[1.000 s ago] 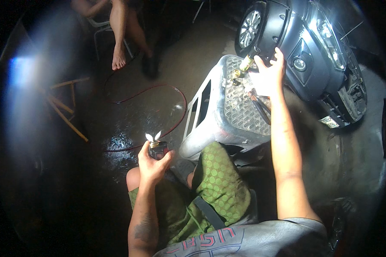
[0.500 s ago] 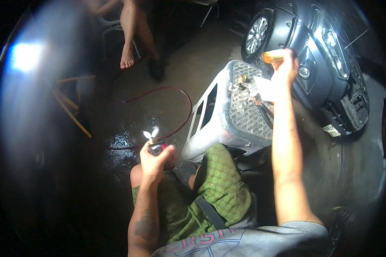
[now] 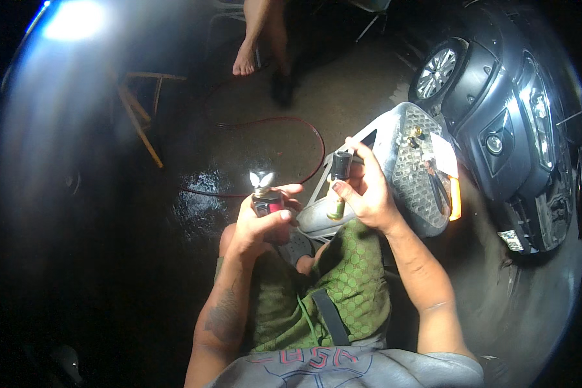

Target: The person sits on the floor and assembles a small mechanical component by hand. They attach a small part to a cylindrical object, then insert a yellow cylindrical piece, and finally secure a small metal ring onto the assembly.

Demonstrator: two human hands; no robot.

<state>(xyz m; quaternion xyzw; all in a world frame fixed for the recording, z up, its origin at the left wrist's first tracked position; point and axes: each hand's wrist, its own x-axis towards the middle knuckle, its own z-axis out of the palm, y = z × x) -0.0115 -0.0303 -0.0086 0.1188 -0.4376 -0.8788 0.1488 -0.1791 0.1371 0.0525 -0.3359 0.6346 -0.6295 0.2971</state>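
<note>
My left hand point(image 3: 255, 223) is closed around a boxy black and red vape device point(image 3: 268, 203). Two bright white cotton-like tufts point(image 3: 260, 179) stick up from its metal top. To its right, my right hand point(image 3: 368, 194) grips a small bottle point(image 3: 337, 206) between thumb and fingers. The bottle has a black cap point(image 3: 341, 163) at its upper end and a yellow-green lower part. A short gap separates the two held things above my lap, and they do not touch.
A pale plastic stool point(image 3: 404, 171) stands ahead right, bearing small brass-coloured parts point(image 3: 417, 132), white paper point(image 3: 441, 150), a dark-handled tool point(image 3: 441, 187) and an orange item point(image 3: 456, 199). Beyond is a dark car point(image 3: 491, 116). A red hose point(image 3: 322, 145) curves over the floor. Another person's bare foot point(image 3: 244, 59) shows.
My right hand has come back from above the stool toward my left hand, bringing the small bottle. My left hand keeps hold of the vape device. The view has shifted.
</note>
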